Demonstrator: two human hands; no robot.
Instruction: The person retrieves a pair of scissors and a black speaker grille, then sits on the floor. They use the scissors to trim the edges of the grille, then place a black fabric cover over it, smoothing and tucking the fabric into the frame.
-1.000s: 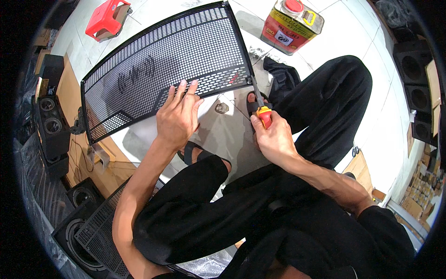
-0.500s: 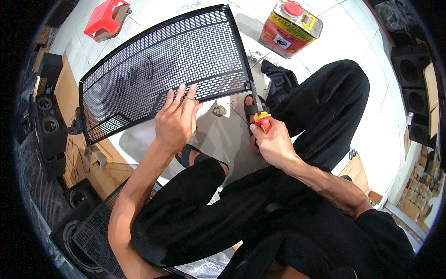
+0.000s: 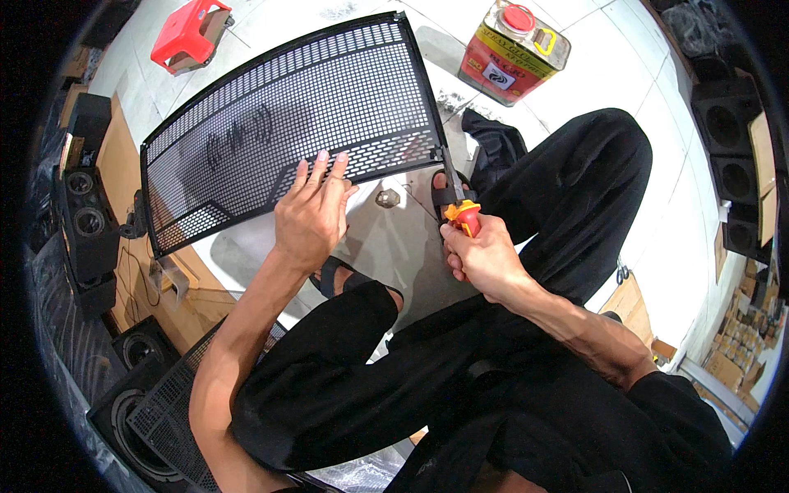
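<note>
Right hand (image 3: 489, 261) turned, same corner

More curled fingers (image 3: 454, 264) show around the red-and-yellow tool (image 3: 465, 214) you grip; work seems to stay at the near-right corner of the mesh panel (image 3: 288, 119). Panel lies far left, left hand (image 3: 311, 218) along its near edge; can't tell if pinching.

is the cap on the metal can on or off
On: the red cap sits on top of the can, beside the yellow handle.

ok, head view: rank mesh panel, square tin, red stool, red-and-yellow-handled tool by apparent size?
Largest to smallest, by visible area:
1. Mesh panel
2. Square tin
3. Red stool, touching the frame's top edge
4. Red-and-yellow-handled tool, partly covered by the right hand
</note>
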